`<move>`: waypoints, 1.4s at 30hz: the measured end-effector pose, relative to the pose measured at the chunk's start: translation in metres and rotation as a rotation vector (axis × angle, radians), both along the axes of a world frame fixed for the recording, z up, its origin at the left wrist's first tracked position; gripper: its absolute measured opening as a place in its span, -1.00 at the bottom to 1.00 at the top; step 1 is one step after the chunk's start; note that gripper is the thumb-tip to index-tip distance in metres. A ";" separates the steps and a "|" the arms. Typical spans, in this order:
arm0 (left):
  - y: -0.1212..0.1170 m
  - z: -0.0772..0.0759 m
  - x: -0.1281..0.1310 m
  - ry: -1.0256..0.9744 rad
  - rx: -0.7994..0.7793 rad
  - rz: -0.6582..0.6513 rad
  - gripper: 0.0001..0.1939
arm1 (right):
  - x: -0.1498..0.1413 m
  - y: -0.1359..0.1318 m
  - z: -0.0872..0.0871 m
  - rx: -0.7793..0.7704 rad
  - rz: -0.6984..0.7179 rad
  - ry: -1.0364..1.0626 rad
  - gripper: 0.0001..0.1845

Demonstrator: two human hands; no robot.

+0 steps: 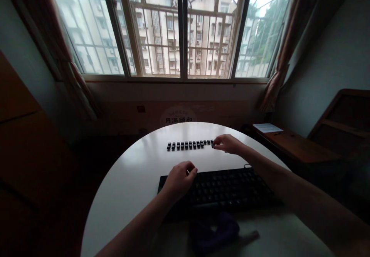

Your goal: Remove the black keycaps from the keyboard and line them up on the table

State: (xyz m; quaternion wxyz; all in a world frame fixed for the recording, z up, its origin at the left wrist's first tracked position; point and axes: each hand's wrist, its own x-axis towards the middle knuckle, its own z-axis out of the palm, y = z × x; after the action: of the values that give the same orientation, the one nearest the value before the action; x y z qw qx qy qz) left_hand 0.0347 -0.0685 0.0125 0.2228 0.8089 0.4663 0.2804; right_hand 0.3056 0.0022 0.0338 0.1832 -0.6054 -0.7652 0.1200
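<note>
Right grip (228,144) pinches a small, blocky black keycap (212,146); left grip (180,178), hold unclear, over a black keyboard (231,185).

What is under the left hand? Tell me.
Beneath the left hand lies part of the black keyboard, near its left end. What is directly below is covered; whether the hand touches it cannot be told.
</note>
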 end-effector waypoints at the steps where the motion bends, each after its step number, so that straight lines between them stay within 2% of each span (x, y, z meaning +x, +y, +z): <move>1: 0.000 0.000 0.000 0.006 0.005 -0.001 -0.79 | 0.002 0.014 -0.005 -0.040 -0.009 0.003 -0.79; 5: 0.000 -0.002 0.000 0.022 0.006 0.023 -0.78 | 0.002 0.055 -0.028 -0.125 -0.008 -0.005 -0.79; 9: 0.000 -0.003 0.000 0.068 0.007 0.036 -0.81 | -0.003 0.070 -0.043 -0.126 -0.015 -0.027 -0.79; 14: -0.003 0.000 0.001 0.078 -0.018 0.037 -0.81 | -0.004 0.066 -0.050 -0.041 -0.051 -0.066 -0.76; 26: -0.003 0.001 0.000 0.087 -0.041 0.023 -0.81 | -0.010 0.051 -0.049 0.096 -0.081 -0.132 -0.75; 42: -0.004 0.004 0.001 0.113 -0.050 0.001 -0.79 | -0.028 0.052 -0.054 0.149 -0.148 -0.213 -0.75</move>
State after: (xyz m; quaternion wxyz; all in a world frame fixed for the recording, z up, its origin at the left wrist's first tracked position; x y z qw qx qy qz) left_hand 0.0359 -0.0727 0.0166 0.2161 0.8174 0.4854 0.2228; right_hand 0.2773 0.0538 -0.0205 0.1539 -0.6542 -0.7403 -0.0158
